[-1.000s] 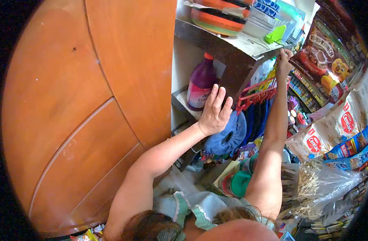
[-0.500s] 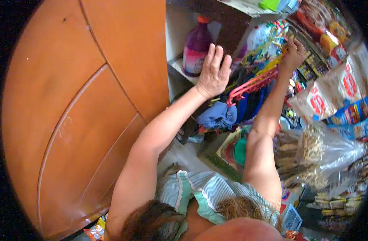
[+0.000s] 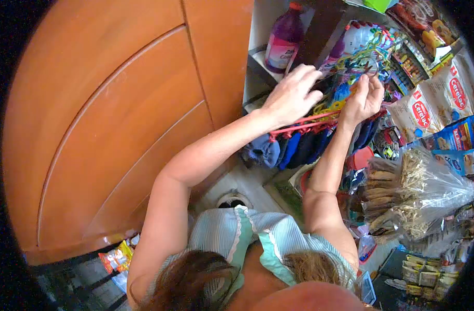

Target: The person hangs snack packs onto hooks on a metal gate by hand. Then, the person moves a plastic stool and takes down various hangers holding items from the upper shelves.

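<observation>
My left hand [image 3: 293, 97] reaches over a red plastic hanger [image 3: 310, 124], its fingers stretched towards a tangle of coloured cords [image 3: 358, 65] and the thumb apart from them. Whether its fingertips touch a cord is unclear. My right hand [image 3: 365, 99] is closed in a pinch just below a thin metal ring [image 3: 370, 69] among the cords. What lies between those fingers is too small to make out. Dark blue cloth pieces [image 3: 299, 147] hang under the hanger, beside a grey-blue bunched cloth [image 3: 263, 151].
An orange-brown wooden door [image 3: 118, 129] fills the left side. A purple bottle [image 3: 284, 41] stands on a shelf behind my left hand. To the right hang Cerelac packets [image 3: 422, 113] and a clear bag of dried goods [image 3: 418, 192]. Snack packets [image 3: 118, 256] lie at lower left.
My left hand has moved from beside the bottle to over the hanger, nearer my right hand. My right hand stays by the ring, now turned with fingertips pinched. The view has shifted.
</observation>
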Action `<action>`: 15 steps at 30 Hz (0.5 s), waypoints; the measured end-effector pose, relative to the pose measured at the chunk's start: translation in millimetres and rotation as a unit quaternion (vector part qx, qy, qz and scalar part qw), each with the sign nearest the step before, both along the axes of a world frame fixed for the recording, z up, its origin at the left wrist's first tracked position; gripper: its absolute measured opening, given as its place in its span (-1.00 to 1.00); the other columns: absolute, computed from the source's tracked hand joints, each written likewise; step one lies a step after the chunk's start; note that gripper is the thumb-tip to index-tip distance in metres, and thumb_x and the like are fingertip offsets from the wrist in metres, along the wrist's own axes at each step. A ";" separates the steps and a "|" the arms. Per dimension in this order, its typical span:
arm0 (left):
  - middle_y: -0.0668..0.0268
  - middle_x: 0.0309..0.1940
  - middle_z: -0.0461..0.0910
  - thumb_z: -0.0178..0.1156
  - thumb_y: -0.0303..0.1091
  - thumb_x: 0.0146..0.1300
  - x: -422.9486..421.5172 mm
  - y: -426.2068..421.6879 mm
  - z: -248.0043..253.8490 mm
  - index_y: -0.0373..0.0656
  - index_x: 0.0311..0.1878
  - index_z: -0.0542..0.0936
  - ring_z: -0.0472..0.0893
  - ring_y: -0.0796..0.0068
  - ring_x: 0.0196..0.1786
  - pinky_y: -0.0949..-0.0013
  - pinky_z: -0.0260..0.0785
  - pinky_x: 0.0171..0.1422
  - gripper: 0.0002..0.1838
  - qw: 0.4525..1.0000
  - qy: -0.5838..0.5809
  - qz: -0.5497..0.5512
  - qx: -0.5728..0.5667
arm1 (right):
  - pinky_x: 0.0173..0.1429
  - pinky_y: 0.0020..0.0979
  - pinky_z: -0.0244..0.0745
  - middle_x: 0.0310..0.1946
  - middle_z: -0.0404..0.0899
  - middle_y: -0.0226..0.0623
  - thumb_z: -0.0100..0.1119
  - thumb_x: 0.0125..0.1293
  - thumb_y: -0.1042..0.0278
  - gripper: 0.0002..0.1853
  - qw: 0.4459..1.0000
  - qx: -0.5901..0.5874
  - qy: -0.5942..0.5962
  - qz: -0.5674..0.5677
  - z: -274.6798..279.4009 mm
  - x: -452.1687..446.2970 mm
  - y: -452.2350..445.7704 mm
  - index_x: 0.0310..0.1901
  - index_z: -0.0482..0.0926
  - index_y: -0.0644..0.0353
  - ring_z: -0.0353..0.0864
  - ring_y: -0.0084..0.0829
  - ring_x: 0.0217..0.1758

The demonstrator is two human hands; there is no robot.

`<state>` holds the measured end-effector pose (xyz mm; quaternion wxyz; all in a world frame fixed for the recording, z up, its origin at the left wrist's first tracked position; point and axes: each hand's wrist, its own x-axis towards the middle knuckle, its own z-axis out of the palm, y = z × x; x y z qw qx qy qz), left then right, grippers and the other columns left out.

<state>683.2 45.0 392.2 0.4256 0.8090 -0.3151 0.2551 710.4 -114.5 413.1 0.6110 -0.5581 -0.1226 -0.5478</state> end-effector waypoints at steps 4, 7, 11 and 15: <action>-0.05 0.12 0.30 0.04 -0.17 0.16 -10.7 -3.6 -10.2 -0.35 0.13 0.31 0.31 0.06 0.19 0.22 0.16 0.26 -0.46 0.985 0.069 -0.012 0.158 | -0.49 -0.62 0.28 -0.47 0.47 -0.41 0.11 0.19 0.49 -0.91 0.999 0.027 0.012 0.032 5.3 7.7 -22.5 -0.27 0.43 0.23 0.35 -0.67 -0.55; -0.07 -0.09 0.47 -0.04 -0.11 0.22 -10.8 -5.5 -24.6 -0.27 0.12 0.34 0.47 0.04 0.01 0.16 0.29 0.11 -0.50 0.970 0.161 -0.077 0.163 | -0.50 -0.63 0.26 -0.48 0.47 -0.41 0.11 0.18 0.50 -0.88 0.999 0.016 0.024 0.022 6.3 1.5 -28.0 -0.25 0.43 0.23 0.35 -0.67 -0.55; 0.00 -0.40 0.55 -0.07 -0.16 0.25 -21.2 -13.3 -31.9 -0.12 0.00 0.40 0.56 -0.01 -0.29 0.08 0.38 -0.21 -0.67 0.945 0.225 -0.134 0.195 | -0.56 -0.62 0.23 -0.55 0.49 -0.33 0.11 0.17 0.51 -0.93 0.999 -0.028 -0.014 -0.006 2.3 -6.6 -26.9 -0.35 0.42 0.26 0.38 -0.63 -0.64; 0.02 -0.49 0.55 -0.08 -0.32 0.20 -33.4 -35.3 -44.3 -0.21 -0.10 0.39 0.56 -0.01 -0.38 0.04 0.37 -0.30 -0.75 0.966 0.122 -0.100 0.206 | -0.57 -0.62 0.22 -0.57 0.47 -0.34 0.10 0.18 0.51 -0.94 0.999 -0.021 -0.031 0.027 -0.1 -14.3 -30.9 -0.35 0.42 0.26 0.38 -0.63 -0.64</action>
